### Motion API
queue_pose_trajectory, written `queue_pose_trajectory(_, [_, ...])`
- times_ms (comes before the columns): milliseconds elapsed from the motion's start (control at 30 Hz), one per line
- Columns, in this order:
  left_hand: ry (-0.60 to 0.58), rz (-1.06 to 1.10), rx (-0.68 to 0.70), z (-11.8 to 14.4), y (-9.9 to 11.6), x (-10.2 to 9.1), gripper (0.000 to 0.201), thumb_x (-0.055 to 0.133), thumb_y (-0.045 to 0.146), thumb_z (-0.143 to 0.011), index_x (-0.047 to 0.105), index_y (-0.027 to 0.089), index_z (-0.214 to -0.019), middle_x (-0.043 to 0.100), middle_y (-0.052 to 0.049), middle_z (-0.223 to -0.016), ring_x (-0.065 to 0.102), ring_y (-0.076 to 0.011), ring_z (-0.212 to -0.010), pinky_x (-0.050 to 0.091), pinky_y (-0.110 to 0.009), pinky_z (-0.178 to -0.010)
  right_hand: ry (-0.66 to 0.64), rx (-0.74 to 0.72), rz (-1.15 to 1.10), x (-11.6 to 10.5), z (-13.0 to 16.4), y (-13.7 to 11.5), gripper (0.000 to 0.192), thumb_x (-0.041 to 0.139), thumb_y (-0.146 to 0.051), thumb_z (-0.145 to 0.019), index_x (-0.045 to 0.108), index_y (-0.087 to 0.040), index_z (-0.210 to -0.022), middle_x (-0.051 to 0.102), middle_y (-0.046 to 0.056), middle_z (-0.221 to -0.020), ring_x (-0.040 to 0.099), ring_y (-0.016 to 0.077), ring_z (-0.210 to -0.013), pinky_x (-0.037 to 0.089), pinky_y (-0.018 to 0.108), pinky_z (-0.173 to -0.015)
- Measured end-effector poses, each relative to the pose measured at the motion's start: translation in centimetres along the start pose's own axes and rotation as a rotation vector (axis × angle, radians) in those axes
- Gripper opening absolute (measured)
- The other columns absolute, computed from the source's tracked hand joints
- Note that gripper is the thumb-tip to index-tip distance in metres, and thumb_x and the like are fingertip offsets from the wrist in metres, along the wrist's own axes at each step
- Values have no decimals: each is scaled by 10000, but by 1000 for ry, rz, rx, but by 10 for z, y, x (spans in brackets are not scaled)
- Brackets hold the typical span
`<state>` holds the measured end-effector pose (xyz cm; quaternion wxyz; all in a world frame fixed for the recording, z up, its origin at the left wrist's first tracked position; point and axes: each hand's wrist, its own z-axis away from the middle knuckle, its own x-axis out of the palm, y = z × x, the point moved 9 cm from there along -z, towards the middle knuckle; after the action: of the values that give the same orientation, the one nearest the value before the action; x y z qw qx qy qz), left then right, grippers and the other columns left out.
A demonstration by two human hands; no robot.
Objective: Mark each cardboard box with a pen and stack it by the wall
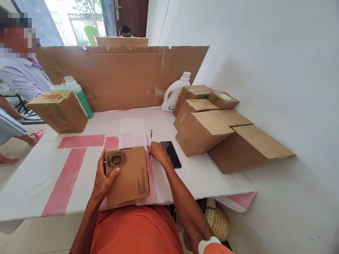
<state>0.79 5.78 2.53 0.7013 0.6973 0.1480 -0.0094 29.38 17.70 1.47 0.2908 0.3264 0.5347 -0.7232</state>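
A small cardboard box point(129, 176) sits at the table's near edge in front of me. Dark scribbled rings are drawn around a spot on its upper left, and small print runs along its right side. My left hand point(104, 180) grips the box's left side, fingers along the edge and thumb on top. Just beyond the box's right edge, my right hand point(159, 151) is closed on a pen point(151, 134), whose upper end sticks up past the fingers. A black phone point(172, 154) lies flat beside this hand, partly covered by the wrist.
Several cardboard boxes point(209, 135) line the right by the wall, with a white jug point(176, 92) behind them. Another box point(59, 113) and a green-liquid bottle point(83, 98) stand at left. A cardboard panel point(124, 77) closes off the back. People are at left and beyond.
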Motion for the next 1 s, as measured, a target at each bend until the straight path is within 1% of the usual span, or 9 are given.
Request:
queue_pose_trajectory(100, [-32,37,-79,3,-3,0,1012,829,576,-785,391,239,-1633,548,-179,-1578,574,-383,-1434,546,-529,-1131,-44,33,83,22,0,2,127,673,-173,-935,737,-111,-844,791,269,-1088,768,374,-1072,502,350,-783])
queue_pose_trajectory(200, [-33,94,-166,6,-8,-1,988,872,594,-736,491,188,-1551,618,-199,-1499,623,-389,-1373,581,-531,-1081,-47,36,109,25,8,3,182,667,-264,-980,764,-111,-965,782,250,-1142,752,362,-1116,507,354,-828])
queue_pose_trajectory(367, [-49,213,-283,8,-13,2,885,929,602,-662,614,164,-1365,722,-166,-1358,701,-359,-1257,627,-445,-985,124,100,129,-12,36,35,429,638,-402,-1031,644,-99,-1335,644,263,-1417,592,374,-1357,476,431,-1038])
queue_pose_trajectory(433, [-51,254,-268,3,-8,3,893,946,595,-634,620,168,-1348,730,-152,-1345,699,-354,-1255,624,-422,-972,203,194,133,-27,49,61,532,705,-368,-984,585,-42,-1388,539,325,-1504,470,433,-1457,414,527,-1128])
queue_pose_trajectory(500, [-38,260,-213,-8,1,4,894,954,583,-621,624,168,-1341,726,-146,-1347,679,-352,-1283,605,-415,-998,226,274,107,-34,58,85,614,788,-341,-908,579,12,-1364,513,375,-1492,433,488,-1464,383,603,-1146])
queue_pose_trajectory(667, [-16,290,-22,-44,25,15,859,941,539,-661,614,185,-1372,694,-146,-1404,636,-345,-1349,541,-453,-1112,175,303,-56,-32,52,114,731,916,-342,-714,621,7,-1285,603,371,-1406,566,485,-1355,484,534,-1052])
queue_pose_trajectory(867, [-24,240,63,-60,15,23,942,906,536,-712,502,226,-1505,618,-165,-1504,618,-351,-1379,548,-479,-1116,86,220,-366,-13,63,124,312,800,-331,-743,716,-172,-999,814,126,-1037,750,361,-1086,589,448,-913])
queue_pose_trajectory(933, [-73,197,72,-55,10,25,1023,904,519,-725,413,254,-1583,588,-163,-1535,604,-358,-1398,550,-492,-1120,30,176,-556,-6,80,122,325,766,-364,-790,710,-181,-1053,824,100,-1054,774,320,-1053,625,432,-902])
queue_pose_trajectory(1000, [-122,126,84,-48,7,27,1075,901,502,-738,352,262,-1630,578,-163,-1544,582,-363,-1427,522,-510,-1160,-58,177,-900,3,102,116,415,819,-406,-791,705,-177,-1118,818,116,-1141,790,306,-1058,655,439,-917])
